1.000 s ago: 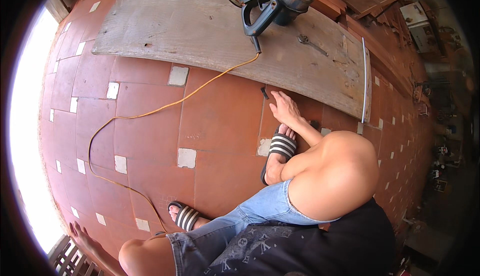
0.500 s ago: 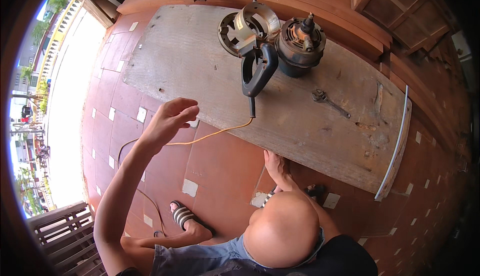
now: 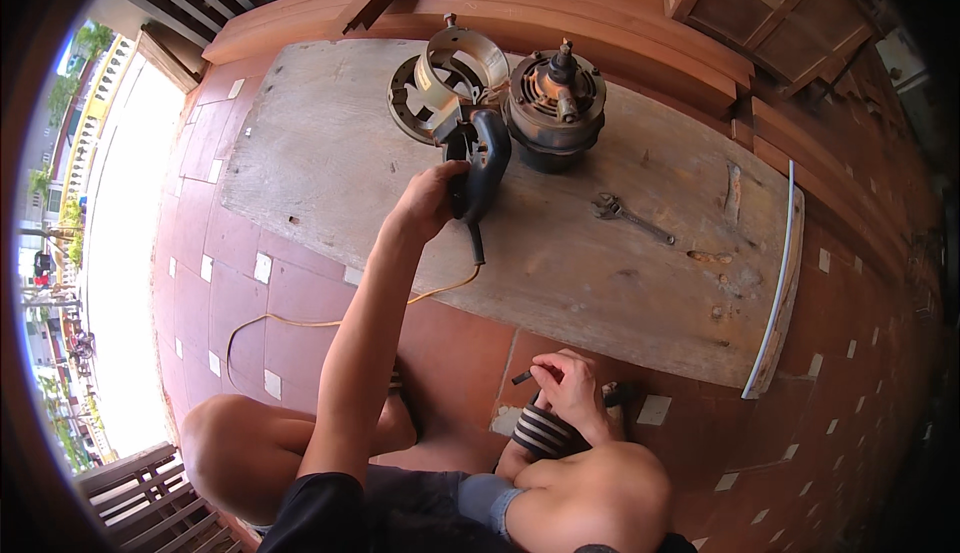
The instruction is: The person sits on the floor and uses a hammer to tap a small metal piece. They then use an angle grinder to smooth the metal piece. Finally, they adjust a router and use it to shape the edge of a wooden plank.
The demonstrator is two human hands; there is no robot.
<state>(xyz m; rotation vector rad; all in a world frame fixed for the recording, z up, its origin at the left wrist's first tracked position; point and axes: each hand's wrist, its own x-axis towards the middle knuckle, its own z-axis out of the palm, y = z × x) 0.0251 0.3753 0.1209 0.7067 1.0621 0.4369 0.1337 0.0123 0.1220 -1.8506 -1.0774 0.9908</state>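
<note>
My left hand (image 3: 430, 201) is closed on the near side of the black D-shaped handle (image 3: 488, 161) of a power tool; its fingertips are partly hidden behind the grip. The handle joins an open metal ring housing with a slotted round base (image 3: 408, 103). Close by on its right stands a motor unit (image 3: 553, 118), upright, with a shaft on top. Low over the floor in front of the board, my right hand (image 3: 572, 388) pinches a small, short dark stick-like piece (image 3: 521, 378) whose kind I cannot make out. An adjustable wrench (image 3: 632, 219) lies on the board.
The worn wooden board (image 3: 330, 143) rests low on the tiled floor. A yellow cord (image 3: 290, 322) runs from the handle across the floor to the left. A white strip (image 3: 783, 263) lines the board's right end. Long timber pieces (image 3: 600, 18) lie behind, near a wooden cabinet (image 3: 775, 3).
My left hand has moved forward from the air onto the black handle. The right hand has come out from the board's edge, now showing the small dark piece.
</note>
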